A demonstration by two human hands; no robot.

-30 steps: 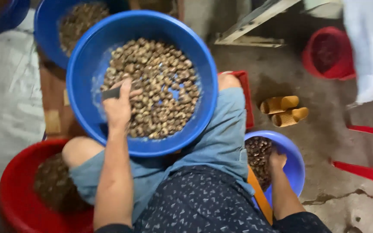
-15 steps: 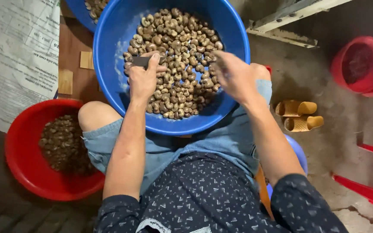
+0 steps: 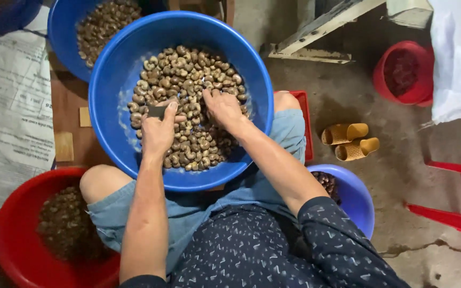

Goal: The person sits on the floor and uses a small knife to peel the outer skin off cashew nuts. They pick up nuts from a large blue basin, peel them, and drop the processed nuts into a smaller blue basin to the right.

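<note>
A big blue basin (image 3: 108,90) rests on my knees, holding several brown curved nuts (image 3: 188,74). My left hand (image 3: 158,130) sits over the left of the heap, its fingers closed on a small dark tool (image 3: 157,111). My right hand (image 3: 221,108) reaches into the middle of the heap, fingertips down among the nuts; whether it grips one is hidden. Both forearms run up from the bottom of the view.
A red basin (image 3: 12,234) of dark bits sits at lower left, a small blue bowl (image 3: 358,197) by my right thigh. A second blue basin (image 3: 62,32) of nuts stands behind. Tan sandals (image 3: 348,141), a red bucket (image 3: 404,72) and red furniture legs (image 3: 449,192) occupy the concrete floor.
My right hand has come up from the small blue bowl at my right side into the big basin and now digs among the nuts. The left hand stays with the tool.
</note>
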